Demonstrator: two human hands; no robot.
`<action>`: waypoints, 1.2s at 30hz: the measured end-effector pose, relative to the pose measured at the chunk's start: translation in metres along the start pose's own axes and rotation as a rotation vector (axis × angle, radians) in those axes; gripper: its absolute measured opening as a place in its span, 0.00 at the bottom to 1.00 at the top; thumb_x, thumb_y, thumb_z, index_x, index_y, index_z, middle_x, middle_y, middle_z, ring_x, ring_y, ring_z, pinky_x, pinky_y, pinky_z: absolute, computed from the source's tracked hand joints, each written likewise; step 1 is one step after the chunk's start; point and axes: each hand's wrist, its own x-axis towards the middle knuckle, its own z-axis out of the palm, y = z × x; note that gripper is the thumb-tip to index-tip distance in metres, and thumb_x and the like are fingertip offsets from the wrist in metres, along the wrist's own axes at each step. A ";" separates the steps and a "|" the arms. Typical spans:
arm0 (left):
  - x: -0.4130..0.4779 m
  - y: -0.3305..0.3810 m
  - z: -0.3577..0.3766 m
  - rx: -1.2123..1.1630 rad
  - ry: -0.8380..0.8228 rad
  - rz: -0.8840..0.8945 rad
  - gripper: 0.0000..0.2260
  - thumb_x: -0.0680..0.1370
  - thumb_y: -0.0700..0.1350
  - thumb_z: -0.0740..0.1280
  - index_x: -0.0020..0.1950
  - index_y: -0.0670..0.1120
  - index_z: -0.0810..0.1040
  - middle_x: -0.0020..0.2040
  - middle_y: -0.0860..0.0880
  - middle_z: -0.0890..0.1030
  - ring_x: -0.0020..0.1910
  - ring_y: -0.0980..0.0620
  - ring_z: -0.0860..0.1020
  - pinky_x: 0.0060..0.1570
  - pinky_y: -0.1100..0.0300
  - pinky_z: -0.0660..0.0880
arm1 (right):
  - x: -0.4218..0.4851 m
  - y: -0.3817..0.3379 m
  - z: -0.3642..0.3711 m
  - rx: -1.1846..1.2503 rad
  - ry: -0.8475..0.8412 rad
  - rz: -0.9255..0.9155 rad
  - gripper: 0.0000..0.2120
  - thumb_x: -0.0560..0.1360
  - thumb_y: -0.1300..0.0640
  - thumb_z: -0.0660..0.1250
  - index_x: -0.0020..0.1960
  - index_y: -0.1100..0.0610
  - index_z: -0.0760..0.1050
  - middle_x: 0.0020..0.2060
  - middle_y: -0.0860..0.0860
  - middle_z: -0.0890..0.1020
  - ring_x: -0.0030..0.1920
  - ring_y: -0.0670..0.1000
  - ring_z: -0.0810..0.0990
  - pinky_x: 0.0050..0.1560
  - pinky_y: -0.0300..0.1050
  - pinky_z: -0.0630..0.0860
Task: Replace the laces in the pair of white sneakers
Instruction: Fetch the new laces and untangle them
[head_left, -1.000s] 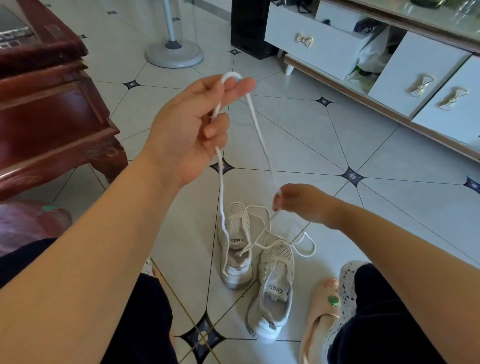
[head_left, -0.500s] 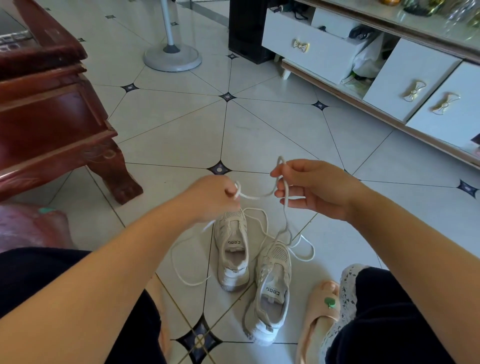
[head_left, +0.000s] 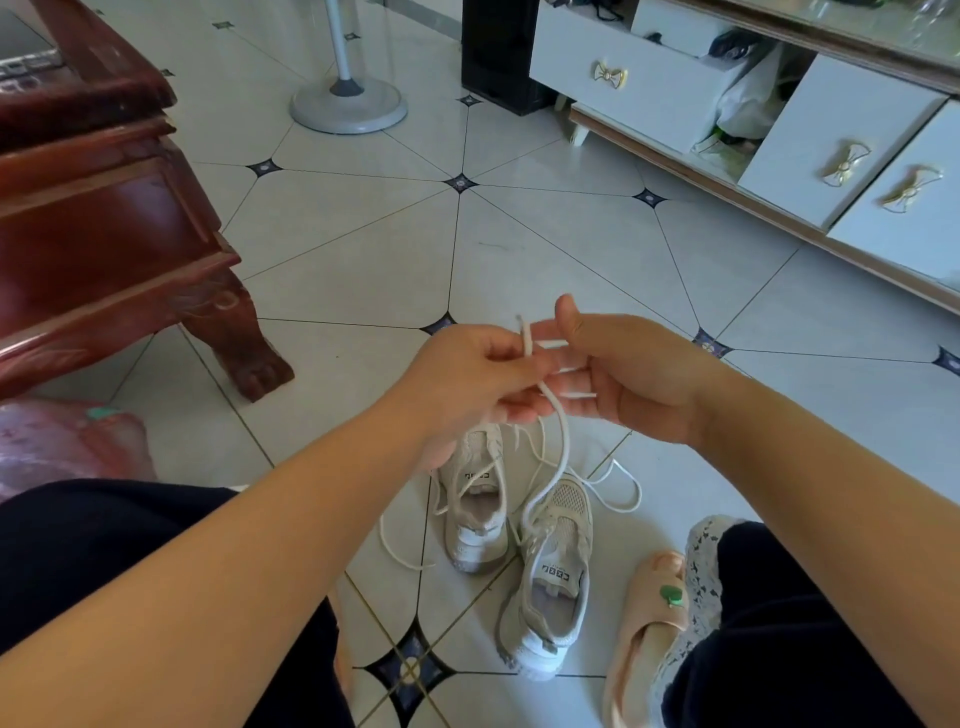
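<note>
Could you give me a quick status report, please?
Left hand pinches white shoelace, wound round fingers of right hand. Sneakers on floor below. Nothing blocking.

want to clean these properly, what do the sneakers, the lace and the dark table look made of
Sneakers: matte off-white mesh fabric uppers, with open weave showing at the toe; the soles look like rubber or foam.
Lace: soft round woven cord, probably cotton or polyester; it hangs limp and matte.
Table: dark red wood with a glossy lacquer, judging by the carved foot and the sheen.
</note>
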 end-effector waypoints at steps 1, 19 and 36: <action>0.002 0.000 -0.002 -0.063 0.046 -0.005 0.05 0.75 0.38 0.66 0.46 0.36 0.78 0.38 0.43 0.82 0.33 0.54 0.81 0.35 0.65 0.78 | -0.002 0.003 0.001 -0.042 -0.055 0.053 0.23 0.68 0.40 0.59 0.52 0.56 0.78 0.42 0.53 0.84 0.43 0.50 0.83 0.45 0.41 0.78; -0.012 0.018 -0.066 -0.312 0.402 0.145 0.06 0.77 0.37 0.63 0.41 0.41 0.76 0.34 0.47 0.80 0.29 0.56 0.80 0.32 0.67 0.77 | -0.034 0.013 -0.017 -0.583 0.324 0.032 0.11 0.78 0.58 0.60 0.45 0.53 0.81 0.32 0.50 0.77 0.34 0.46 0.75 0.41 0.37 0.76; 0.023 0.032 -0.045 1.002 -0.139 -0.108 0.12 0.78 0.45 0.62 0.59 0.43 0.75 0.53 0.44 0.80 0.49 0.49 0.74 0.45 0.61 0.69 | 0.022 0.010 0.030 -0.385 0.273 -0.022 0.11 0.78 0.66 0.57 0.43 0.58 0.77 0.31 0.52 0.80 0.26 0.43 0.78 0.30 0.31 0.74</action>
